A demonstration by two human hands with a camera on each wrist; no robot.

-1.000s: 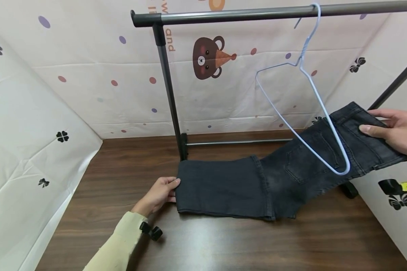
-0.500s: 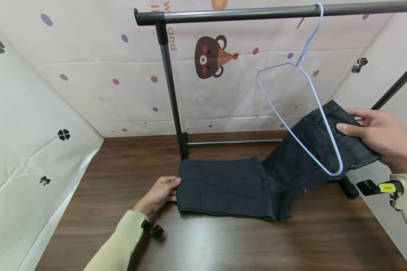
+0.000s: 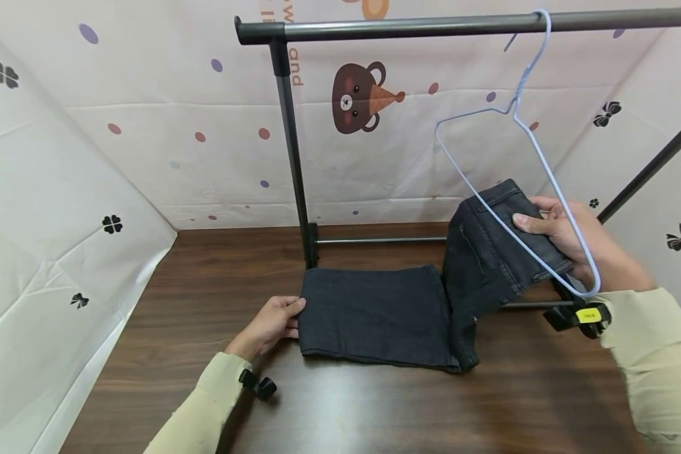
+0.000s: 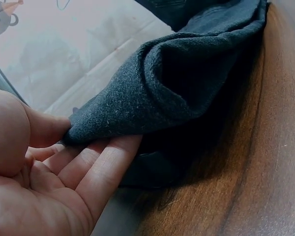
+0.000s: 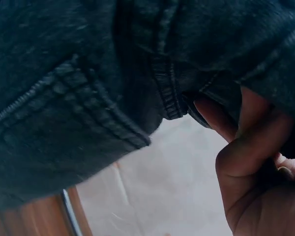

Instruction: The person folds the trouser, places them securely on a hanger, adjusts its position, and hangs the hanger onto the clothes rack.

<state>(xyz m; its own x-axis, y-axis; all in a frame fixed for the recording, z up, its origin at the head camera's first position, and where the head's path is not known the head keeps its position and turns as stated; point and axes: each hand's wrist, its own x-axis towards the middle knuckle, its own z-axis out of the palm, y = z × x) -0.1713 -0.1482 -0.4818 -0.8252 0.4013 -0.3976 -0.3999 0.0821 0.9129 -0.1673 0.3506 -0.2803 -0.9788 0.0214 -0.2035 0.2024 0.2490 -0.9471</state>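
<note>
A pair of dark denim jeans [image 3: 374, 318] lies partly folded on the brown wooden surface, its waist end lifted at the right. My left hand [image 3: 271, 323] pinches the folded left edge, thumb above and fingers below, as the left wrist view shows with the rolled layers of dark cloth [image 4: 118, 98]. With the right hand [image 3: 573, 233] I grip the raised waistband end, thumb on top; in the right wrist view the fingers [image 5: 255, 132] go in under the denim [image 5: 49, 113]. A light blue wire hanger [image 3: 536, 142] hangs from the rail, in front of the raised jeans and the right hand.
A dark metal clothes rail [image 3: 408, 26] crosses the top, held by a post [image 3: 295, 151] at the left. A low bar [image 3: 380, 239] runs near the back. White printed cloth [image 3: 204, 170] covers the back and sides. The wooden surface [image 3: 346, 410] extends toward the front.
My right hand has moved left, carrying the waist end of the jeans toward the folded part, so the cloth bends more steeply. The left hand stays at the left edge.
</note>
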